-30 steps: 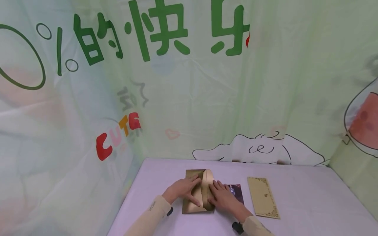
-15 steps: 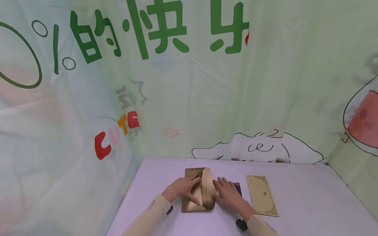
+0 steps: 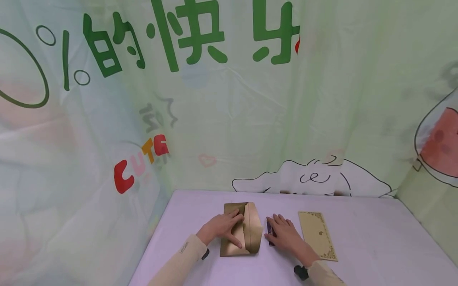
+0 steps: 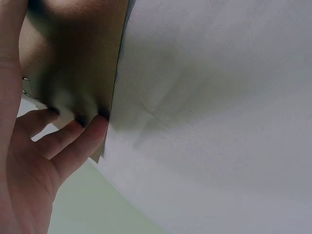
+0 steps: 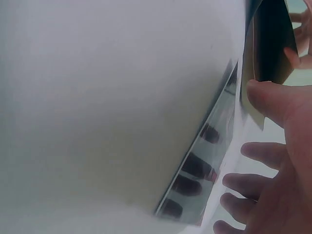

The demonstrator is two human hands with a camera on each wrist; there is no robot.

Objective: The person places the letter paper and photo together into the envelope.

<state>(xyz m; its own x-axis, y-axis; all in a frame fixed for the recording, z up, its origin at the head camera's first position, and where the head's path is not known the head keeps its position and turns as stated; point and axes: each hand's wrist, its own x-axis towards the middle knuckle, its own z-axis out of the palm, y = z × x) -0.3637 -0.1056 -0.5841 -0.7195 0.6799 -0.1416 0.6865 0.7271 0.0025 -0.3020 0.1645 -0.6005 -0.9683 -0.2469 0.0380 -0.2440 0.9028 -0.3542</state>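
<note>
- Your left hand [image 3: 222, 227] rests spread on the gold envelope [image 3: 254, 229].
- Your right hand [image 3: 286, 235], fingers spread, is over the glossy card [image 5: 208, 151]; contact is unclear.
- Work seems unfinished: the envelope's flap looks unsealed, the glossy card lies outside it, and the tan card [image 3: 317, 234], right of your right hand, is untouched.
- Backdrop [image 3: 257, 131] reads "CUTE" and "%的快乐"; sleeve [image 3: 179, 258] lettering is too small.
</note>
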